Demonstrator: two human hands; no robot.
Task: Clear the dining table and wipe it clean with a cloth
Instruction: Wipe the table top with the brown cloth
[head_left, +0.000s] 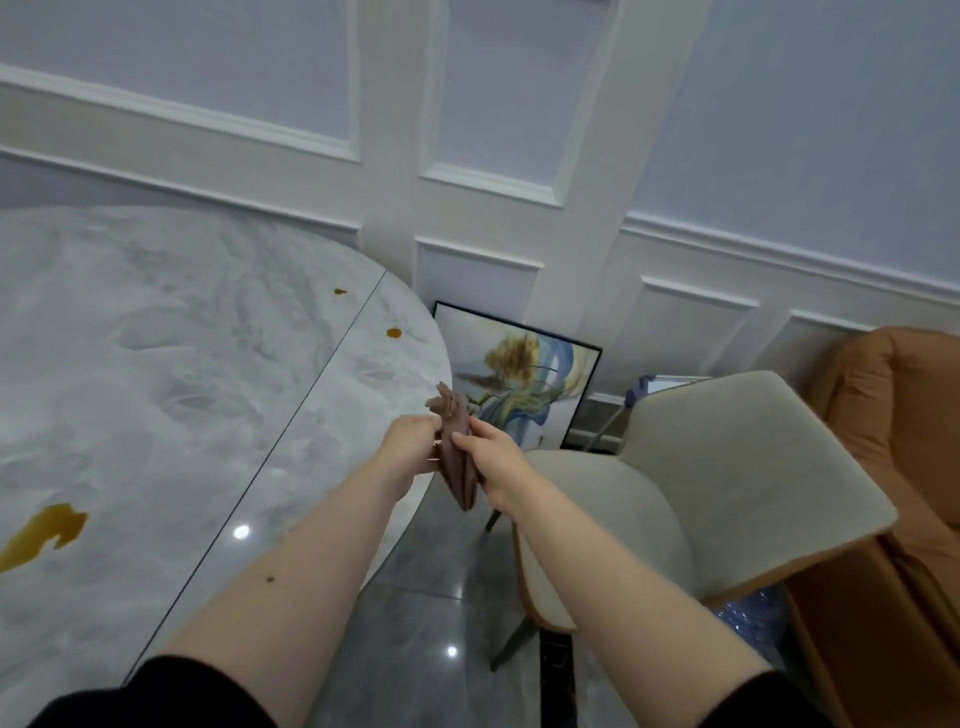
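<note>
So the cloth (457, 457), a brownish-pink rag, is held up in the air just off the rounded end of the dining table (156, 364), bunched between both hands. The left hand (410, 447) has its fingers curled around the cloth's left side and the right hand (493, 462) pinches it from the right, thumb on top, with a crumpled tuft sticking up above and a folded bit hanging below. Looks to me like the step is folding or bunching it into a usable pad before wiping. My two cents: fold it flat so there's a broad clean face, not a wad, then start at the far small orange spot (340, 291), take the second spot (394, 333) near the seam, and finish with the big amber spill (47, 530) closer in, pulling the mess inward rather than smearing it across the marble. Refold to a clean side for that big one, it'll probably soak the rag. As for containers: none that I can see in this shot, no dishes, bowls or cups on the visible part of the table, so nothing to report inside anything. Beside the table there's a grey upholstered chair (701, 493), and a framed painting (524, 374) leans against the panelled wall.
</note>
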